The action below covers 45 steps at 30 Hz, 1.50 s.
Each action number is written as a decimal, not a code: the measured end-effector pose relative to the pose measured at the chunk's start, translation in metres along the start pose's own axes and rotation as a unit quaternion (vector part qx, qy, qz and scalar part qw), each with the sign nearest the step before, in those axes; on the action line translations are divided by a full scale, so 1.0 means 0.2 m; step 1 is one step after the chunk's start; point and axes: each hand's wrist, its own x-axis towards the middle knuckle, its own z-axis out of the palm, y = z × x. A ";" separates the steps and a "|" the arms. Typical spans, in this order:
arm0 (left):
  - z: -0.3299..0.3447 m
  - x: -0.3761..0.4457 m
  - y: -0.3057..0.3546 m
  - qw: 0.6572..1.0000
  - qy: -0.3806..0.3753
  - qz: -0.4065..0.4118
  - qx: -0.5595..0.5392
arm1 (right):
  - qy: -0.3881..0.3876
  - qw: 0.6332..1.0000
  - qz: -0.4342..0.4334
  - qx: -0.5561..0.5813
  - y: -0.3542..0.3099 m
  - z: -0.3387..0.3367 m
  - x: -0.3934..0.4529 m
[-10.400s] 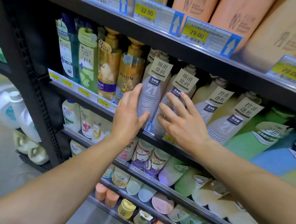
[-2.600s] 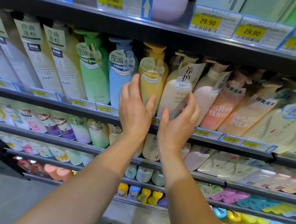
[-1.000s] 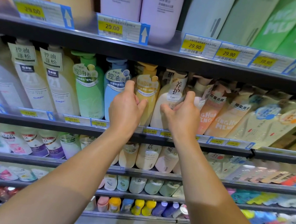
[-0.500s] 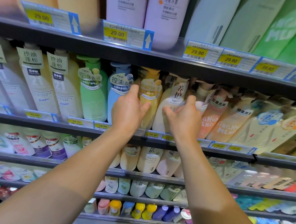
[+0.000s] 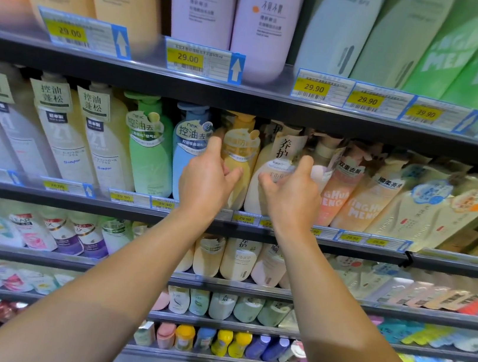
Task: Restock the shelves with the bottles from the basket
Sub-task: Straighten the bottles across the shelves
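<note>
Bottles stand upright on the shelf (image 5: 346, 242) straight ahead of my hands: left hand (image 5: 206, 176) curls on the yellow bottle (image 5: 239, 162), right hand (image 5: 291, 188) on the cream bottle (image 5: 270, 167) beside it.

"29.00" on price tag (image 5: 188, 58)

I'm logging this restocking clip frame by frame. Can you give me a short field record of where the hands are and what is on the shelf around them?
setting: store shelving with rows of pump bottles and price tags
left hand: raised at the yellow bottle, fingers curled against it
right hand: raised at the cream bottle, fingers curled against it
grip: cannot tell whether either hand truly clasps its bottle
neighbours: blue bottle and green bottle to the left
shelf above: lilac bottles
price tag: reads 29.00
basket: not clearly in view
</note>
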 end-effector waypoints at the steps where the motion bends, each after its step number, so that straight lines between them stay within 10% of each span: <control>1: 0.00 -0.02 0.00 1.000 0.009 0.005 -0.022 | 0.003 1.000 -0.001 0.023 0.02 -0.02 -0.02; 10: 0.11 -0.14 0.19 0.994 0.005 0.061 -0.094 | 0.088 0.983 0.036 0.156 0.32 -0.22 0.06; 24: 0.23 -0.01 0.32 0.998 -0.061 -0.013 0.014 | -0.234 0.969 -0.031 0.067 0.38 -0.31 0.36; 45: 0.21 0.04 0.33 0.995 -0.082 -0.042 0.037 | -0.154 0.988 -0.009 0.025 0.32 -0.28 0.35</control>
